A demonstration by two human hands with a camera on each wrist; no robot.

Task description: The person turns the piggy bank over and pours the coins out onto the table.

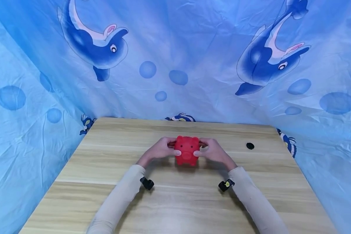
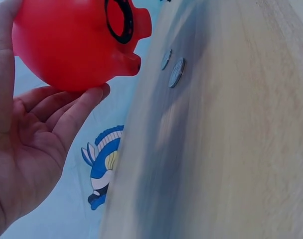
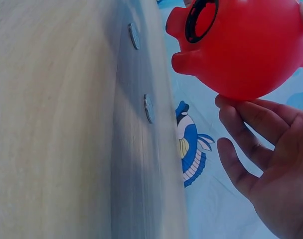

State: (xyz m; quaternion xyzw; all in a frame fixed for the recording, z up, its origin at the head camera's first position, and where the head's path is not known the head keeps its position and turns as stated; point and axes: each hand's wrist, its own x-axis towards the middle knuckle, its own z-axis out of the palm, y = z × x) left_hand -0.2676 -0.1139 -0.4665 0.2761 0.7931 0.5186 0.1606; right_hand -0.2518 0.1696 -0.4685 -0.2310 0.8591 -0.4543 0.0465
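Observation:
A red piggy bank (image 1: 187,150) is held above the table, its face toward the head camera. My left hand (image 1: 163,149) grips one side, thumb at the front beside the snout and fingers behind. On the opposite side my right hand (image 1: 211,150) holds it the same way. Both wrist views show the underside, where a round hole with a black rim (image 2: 120,21) lies open between the stubby legs. Below the bank, silver coins (image 2: 177,72) lie on the wood; the right wrist view shows a coin (image 3: 134,36) and another one (image 3: 149,108). The head view hides them.
A black round disc (image 1: 250,146) lies on the wooden table (image 1: 175,208), right of my right hand. Blue cloth (image 1: 207,48) printed with dolphins hangs behind and along both sides of the table. A small black camera (image 1: 147,183) sits on the left wrist, another camera (image 1: 226,185) on the right.

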